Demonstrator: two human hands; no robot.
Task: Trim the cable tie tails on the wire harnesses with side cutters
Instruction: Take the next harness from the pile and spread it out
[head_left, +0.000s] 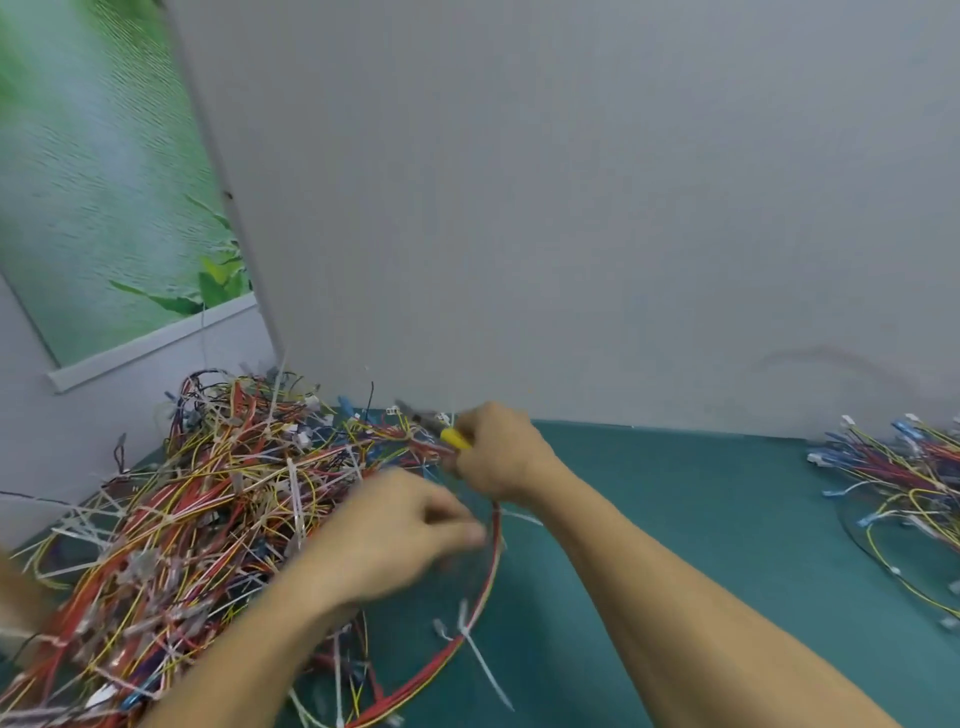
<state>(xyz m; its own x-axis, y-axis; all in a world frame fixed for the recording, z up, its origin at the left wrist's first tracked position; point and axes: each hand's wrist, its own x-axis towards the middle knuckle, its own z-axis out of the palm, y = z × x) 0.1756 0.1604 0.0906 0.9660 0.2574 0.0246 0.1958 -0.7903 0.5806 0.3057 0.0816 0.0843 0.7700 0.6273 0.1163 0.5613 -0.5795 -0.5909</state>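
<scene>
Holding the side cutters (453, 437) tight by their yellow handle, the right hand (501, 454) is out over the far edge of the big pile of wire harnesses (208, 493). The metal nose of the cutters points left, into the wires, most likely so it can get at a tie there.

The left hand (405, 525) is nearer, right beside one harness loop (491, 566) of red and yellow wires that curls out of the pile onto the green table (701, 519). This hand is blurry, so nobody can tell if it is pinching the loop or only touching it. It is probably there to pull one harness free, so the ties are easy to find.

A long white cable tie tail (485, 662) sticks out of the loop near the front. It looks uncut.

Far off on the right lies a smaller pile (904, 478), maybe the finished ones, kept apart so they do not get mixed up.
</scene>
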